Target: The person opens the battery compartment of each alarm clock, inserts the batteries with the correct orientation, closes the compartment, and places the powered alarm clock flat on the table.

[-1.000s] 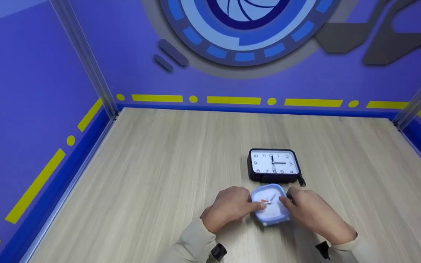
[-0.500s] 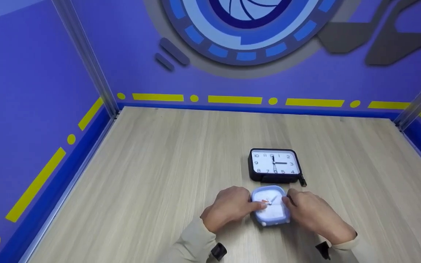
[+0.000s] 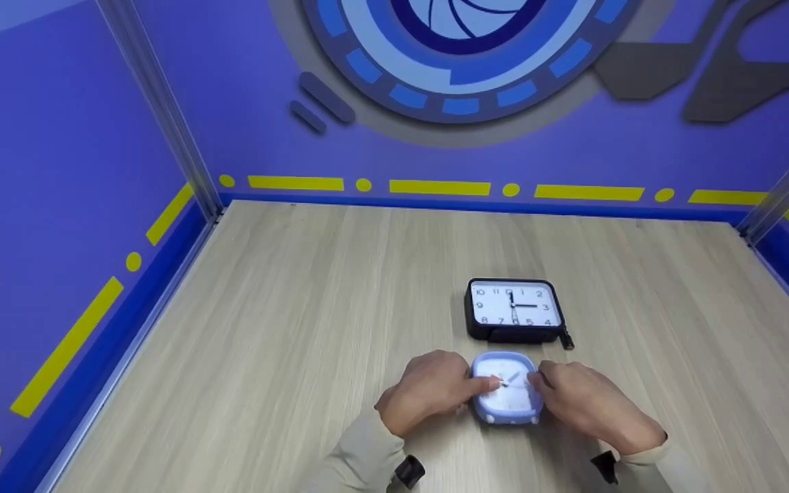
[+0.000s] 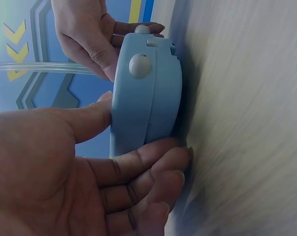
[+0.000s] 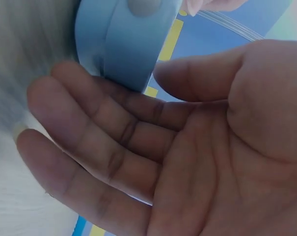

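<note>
Low at the front of the table, a small light-blue alarm clock (image 3: 516, 402) with rounded corners and little knobby feet is held face up between both hands. My left hand (image 3: 430, 389) pinches its left side, thumb over the face and fingers underneath. On the opposite side my right hand (image 3: 592, 402) grips the edge with its thumb at the face. In the left wrist view the clock (image 4: 133, 108) is seen edge-on, its back close over the table. The right wrist view shows the clock's side (image 5: 126, 49) between thumb and forefinger, with the other fingers loosely bent.
Just beyond the hands lies a black rectangular clock (image 3: 514, 305) with a white face, a small black tab at its lower right corner. Blue printed panels (image 3: 264, 150) with yellow stripes wall the wooden table (image 3: 298, 308) at the back and sides.
The light-blue clock has turned slightly to sit straighter and has shifted a little toward me, away from the black clock. Both hands stay nearly in place on it.
</note>
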`<state>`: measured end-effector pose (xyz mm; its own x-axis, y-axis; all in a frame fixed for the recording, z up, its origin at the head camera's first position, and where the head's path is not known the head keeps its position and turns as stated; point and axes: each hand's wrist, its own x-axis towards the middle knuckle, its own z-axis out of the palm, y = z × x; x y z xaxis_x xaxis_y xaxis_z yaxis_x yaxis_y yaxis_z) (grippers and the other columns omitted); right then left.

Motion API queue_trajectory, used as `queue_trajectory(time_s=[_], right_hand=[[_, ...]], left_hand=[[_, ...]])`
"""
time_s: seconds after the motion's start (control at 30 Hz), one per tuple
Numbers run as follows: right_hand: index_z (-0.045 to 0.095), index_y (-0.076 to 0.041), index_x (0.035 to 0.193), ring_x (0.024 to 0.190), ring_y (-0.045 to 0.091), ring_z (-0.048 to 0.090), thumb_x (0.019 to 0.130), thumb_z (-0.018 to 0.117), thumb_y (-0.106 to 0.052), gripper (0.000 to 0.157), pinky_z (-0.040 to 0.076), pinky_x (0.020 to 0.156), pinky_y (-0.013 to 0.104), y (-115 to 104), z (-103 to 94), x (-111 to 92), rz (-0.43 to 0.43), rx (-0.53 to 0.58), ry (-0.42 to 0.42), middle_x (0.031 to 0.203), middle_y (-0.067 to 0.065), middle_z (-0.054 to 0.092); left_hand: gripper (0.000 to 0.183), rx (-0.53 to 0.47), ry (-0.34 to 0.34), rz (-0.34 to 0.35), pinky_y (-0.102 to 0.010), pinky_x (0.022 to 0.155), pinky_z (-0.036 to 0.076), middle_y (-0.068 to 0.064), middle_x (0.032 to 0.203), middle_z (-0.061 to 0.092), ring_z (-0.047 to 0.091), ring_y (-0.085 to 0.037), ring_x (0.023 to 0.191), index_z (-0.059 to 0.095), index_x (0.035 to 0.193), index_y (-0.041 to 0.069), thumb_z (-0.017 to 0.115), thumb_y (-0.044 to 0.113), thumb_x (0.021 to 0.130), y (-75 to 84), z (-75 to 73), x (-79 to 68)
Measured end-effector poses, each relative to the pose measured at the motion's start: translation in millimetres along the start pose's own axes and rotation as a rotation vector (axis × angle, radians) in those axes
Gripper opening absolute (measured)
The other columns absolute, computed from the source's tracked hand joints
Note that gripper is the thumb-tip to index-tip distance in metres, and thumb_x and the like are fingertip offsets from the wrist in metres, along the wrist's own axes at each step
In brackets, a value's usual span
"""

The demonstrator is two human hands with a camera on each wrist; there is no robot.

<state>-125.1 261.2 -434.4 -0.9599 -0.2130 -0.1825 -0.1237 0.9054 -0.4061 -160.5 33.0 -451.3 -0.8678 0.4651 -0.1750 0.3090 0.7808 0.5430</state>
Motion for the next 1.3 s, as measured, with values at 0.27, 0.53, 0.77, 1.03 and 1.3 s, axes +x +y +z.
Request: queue_trajectory(time_s=[0.27, 0.53, 0.77, 1.03, 1.3], right_hand=[[0.060, -0.009, 0.087, 0.062, 0.018, 0.048, 0.109, 0.060, -0.024, 0.027, 0.041, 0.061, 0.039, -1, -1.1, -2, 0.000, -0.006, -0.047, 0.070, 0.000, 0.049], [0.058, -0.012, 0.088, 0.061, 0.016, 0.046, 0.108, 0.063, -0.029, 0.027, 0.038, 0.059, 0.036, -2, 1.3, -3, -0.052, 0.030, -0.072, 0.070, -0.002, 0.047], [0.057, -0.011, 0.088, 0.060, 0.014, 0.044, 0.108, 0.063, -0.028, 0.028, 0.036, 0.057, 0.034, -5, 7.6, -1, -0.088, 0.054, -0.049, 0.069, -0.003, 0.045], [0.058, -0.010, 0.090, 0.062, 0.014, 0.044, 0.109, 0.063, -0.029, 0.027, 0.036, 0.058, 0.033, -8, 11.8, 1, -0.102, 0.083, -0.040, 0.070, -0.004, 0.044], [0.059, -0.009, 0.090, 0.062, 0.014, 0.045, 0.109, 0.062, -0.026, 0.026, 0.038, 0.058, 0.034, -14, 17.6, 4, -0.138, 0.083, -0.021, 0.069, -0.004, 0.046]], left_hand=[[0.061, 0.005, -0.004, 0.026, -0.029, 0.050, 0.034, 0.009, 0.050, 0.046, 0.045, -0.010, 0.049, 0.053, 0.056, 0.018, 0.065, 0.057, 0.102, -0.6, -2.1, -2.0], [0.059, 0.029, -0.019, 0.011, -0.030, 0.051, 0.034, 0.007, 0.054, 0.047, 0.045, -0.011, 0.051, 0.049, 0.058, 0.019, 0.068, 0.055, 0.100, -3.9, -10.4, -4.3], [0.057, 0.066, -0.035, -0.003, -0.029, 0.051, 0.033, 0.007, 0.053, 0.049, 0.045, -0.011, 0.052, 0.054, 0.059, 0.018, 0.071, 0.053, 0.100, -7.1, -15.8, -4.2], [0.056, 0.090, -0.027, -0.015, -0.029, 0.051, 0.033, 0.007, 0.055, 0.047, 0.045, -0.011, 0.053, 0.052, 0.059, 0.019, 0.072, 0.053, 0.098, -8.8, -21.5, -4.9], [0.055, 0.107, -0.017, -0.033, -0.029, 0.051, 0.034, 0.008, 0.053, 0.045, 0.044, -0.010, 0.052, 0.052, 0.058, 0.019, 0.075, 0.052, 0.096, -13.4, -28.2, -6.0]])
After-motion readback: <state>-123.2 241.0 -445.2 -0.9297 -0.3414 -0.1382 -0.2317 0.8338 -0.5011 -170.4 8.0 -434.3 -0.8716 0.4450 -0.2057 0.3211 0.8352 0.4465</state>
